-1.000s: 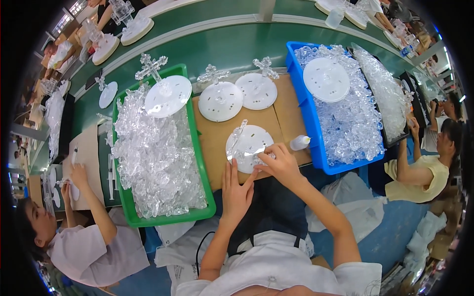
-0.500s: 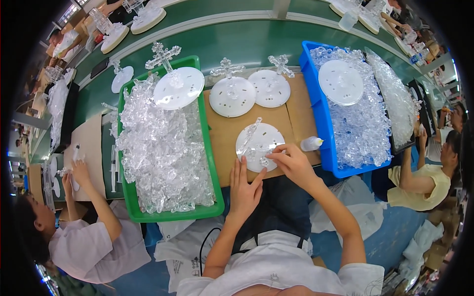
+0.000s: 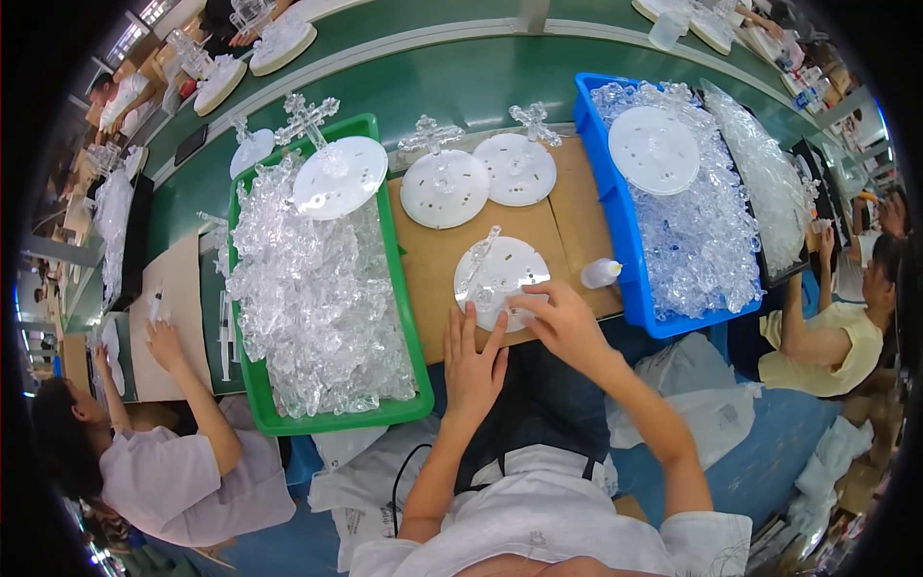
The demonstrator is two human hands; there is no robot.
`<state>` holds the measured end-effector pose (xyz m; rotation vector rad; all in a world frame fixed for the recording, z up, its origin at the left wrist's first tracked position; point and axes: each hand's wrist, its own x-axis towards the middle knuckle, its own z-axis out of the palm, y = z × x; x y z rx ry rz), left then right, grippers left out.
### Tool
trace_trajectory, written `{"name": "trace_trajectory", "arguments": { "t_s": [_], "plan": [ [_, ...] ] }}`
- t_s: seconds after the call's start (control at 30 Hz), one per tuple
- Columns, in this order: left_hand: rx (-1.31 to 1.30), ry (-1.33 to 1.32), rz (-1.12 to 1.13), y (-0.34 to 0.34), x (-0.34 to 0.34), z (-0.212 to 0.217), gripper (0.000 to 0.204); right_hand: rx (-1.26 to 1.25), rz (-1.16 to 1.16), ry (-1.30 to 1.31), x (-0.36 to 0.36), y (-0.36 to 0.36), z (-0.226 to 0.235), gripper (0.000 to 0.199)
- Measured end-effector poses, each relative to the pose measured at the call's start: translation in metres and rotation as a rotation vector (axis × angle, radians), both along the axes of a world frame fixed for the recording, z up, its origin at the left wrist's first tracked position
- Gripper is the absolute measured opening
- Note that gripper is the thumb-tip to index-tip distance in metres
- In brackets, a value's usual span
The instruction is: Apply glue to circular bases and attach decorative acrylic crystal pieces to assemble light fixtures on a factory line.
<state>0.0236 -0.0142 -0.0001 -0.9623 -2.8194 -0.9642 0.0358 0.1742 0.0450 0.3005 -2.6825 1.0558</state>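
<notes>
A white round disc [image 3: 519,260] lies on the cardboard in front of me, with a clear plastic stick-like piece [image 3: 478,258] across its left part. My left hand [image 3: 474,370] rests its outstretched fingertips at the disc's near left edge, fingers apart. Over the disc's near right part, my right hand [image 3: 562,327] bends its fingers together in a pinch; what they hold, if anything, is hidden. Beyond are two more white discs, a left one [image 3: 444,197] and a right one [image 3: 524,173], each with a clear plastic cross at its far side.
To the left a green tray [image 3: 409,337] brims with clear plastic pieces, a disc with a cross [image 3: 341,178] lying on top. At right stands a blue bin [image 3: 615,212] of similar pieces under another disc [image 3: 654,149]. A small white bottle [image 3: 601,273] stands beside it. Co-workers sit on both sides.
My right hand has shifted slightly left and down over the disc. The bottle now stands more upright in view. The whole view has moved a little; the left co-worker's hands have moved apart.
</notes>
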Motion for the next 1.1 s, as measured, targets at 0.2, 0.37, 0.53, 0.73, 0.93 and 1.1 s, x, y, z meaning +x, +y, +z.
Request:
{"name": "trace_trajectory", "arguments": {
  "t_s": [0.2,0.37,0.53,0.73,0.93,1.1],
  "plan": [
    [0.012,0.017,0.009,-0.001,0.002,0.001,0.053,-0.411,-0.859,0.214,0.053,-0.016,-0.026,0.044],
    [0.041,0.023,0.019,0.006,0.006,0.003,0.053,-0.409,-0.948,0.211,0.018,-0.006,-0.031,0.046],
    [0.034,0.067,0.097,0.024,0.015,-0.002,0.052,-0.335,-0.964,0.237,0.03,0.001,-0.044,0.047],
    [0.042,0.074,0.147,0.032,0.019,-0.002,0.051,-0.482,-0.642,-0.045,0.097,-0.019,-0.019,0.05],
    [0.077,0.034,0.112,0.034,0.016,-0.001,0.051,-0.344,-0.603,-0.014,0.093,-0.019,-0.027,0.035],
    [0.081,0.016,0.122,0.033,0.017,-0.001,0.051,-0.372,-0.633,-0.019,0.09,-0.025,-0.026,0.033]
  ]
}}
